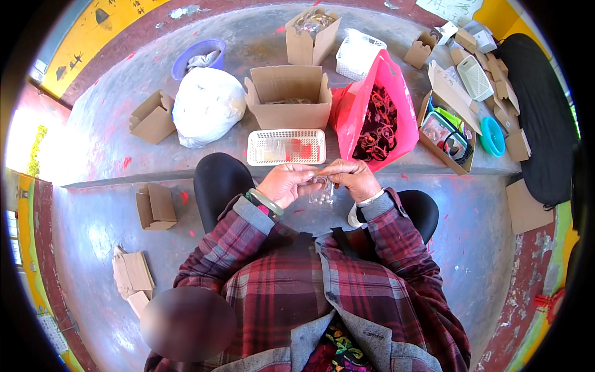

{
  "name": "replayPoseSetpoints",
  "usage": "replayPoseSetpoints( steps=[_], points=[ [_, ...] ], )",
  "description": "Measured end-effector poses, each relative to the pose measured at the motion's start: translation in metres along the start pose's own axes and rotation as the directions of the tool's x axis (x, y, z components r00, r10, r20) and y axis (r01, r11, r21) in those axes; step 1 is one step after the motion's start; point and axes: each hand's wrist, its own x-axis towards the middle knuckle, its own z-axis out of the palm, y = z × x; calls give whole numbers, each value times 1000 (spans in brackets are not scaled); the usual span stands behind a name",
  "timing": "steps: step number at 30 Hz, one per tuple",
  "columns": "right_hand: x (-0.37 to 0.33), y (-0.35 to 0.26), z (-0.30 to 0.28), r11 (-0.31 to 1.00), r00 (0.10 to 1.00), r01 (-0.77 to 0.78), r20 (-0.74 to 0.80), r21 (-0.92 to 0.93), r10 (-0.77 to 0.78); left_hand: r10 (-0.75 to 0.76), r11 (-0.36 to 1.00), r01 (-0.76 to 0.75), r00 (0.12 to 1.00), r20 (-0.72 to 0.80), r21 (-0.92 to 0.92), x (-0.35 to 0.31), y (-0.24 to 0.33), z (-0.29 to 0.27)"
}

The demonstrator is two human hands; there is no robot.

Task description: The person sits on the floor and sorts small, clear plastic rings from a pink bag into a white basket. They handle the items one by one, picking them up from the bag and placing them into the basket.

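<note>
nearest, a small clear bag [320, 191] hangs between the left hand [286, 185] and right hand [355, 178], the fingers of each drawn into a pinch near its top. pale round bits [322, 199] show in it (too small to name), so this one looks begun but probably unfinished. beyond, a white basket [252, 149] holds red pieces [304, 150]; the pink bag [345, 118] bulges with dark loops [375, 127], so plenty seems left.

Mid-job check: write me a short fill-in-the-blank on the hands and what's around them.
The small packet between the left hand and right hand is see-____.
The open box just beyond the shallow basket is made of ____.
The white sack sits to the ____ of the pink bag.
Missing words: through; cardboard; left.
</note>
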Motion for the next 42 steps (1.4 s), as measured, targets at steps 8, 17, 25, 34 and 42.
replayPoseSetpoints(
  steps=[8, 17, 25, 34, 42],
  points=[
    [-1, -6, 3, 978, 996, 86, 30, -191, -82, -28, 999, 28, 1000, -2, -31, 0, 2, -3],
    [1, -5, 3, 969, 993, 115, 26, -218, -112, 36, 998, -37, 999, -38, -50, 2, -3, -3],
    [2, 1, 2, 988, 996, 62, -48, -138, -70, 87, 995, -84, 994, -64, 58, 3, -3, 1],
    [3, -1, 3, 1000, 992, -12, -126, -8, 11, 217, 971, -199, 966, -142, 131, 2, -5, 10],
    [5, 3, 9, 999, 978, 52, -204, 3, -50, 294, 940, -257, 944, -152, 222, 5, -11, 14]
  ],
)
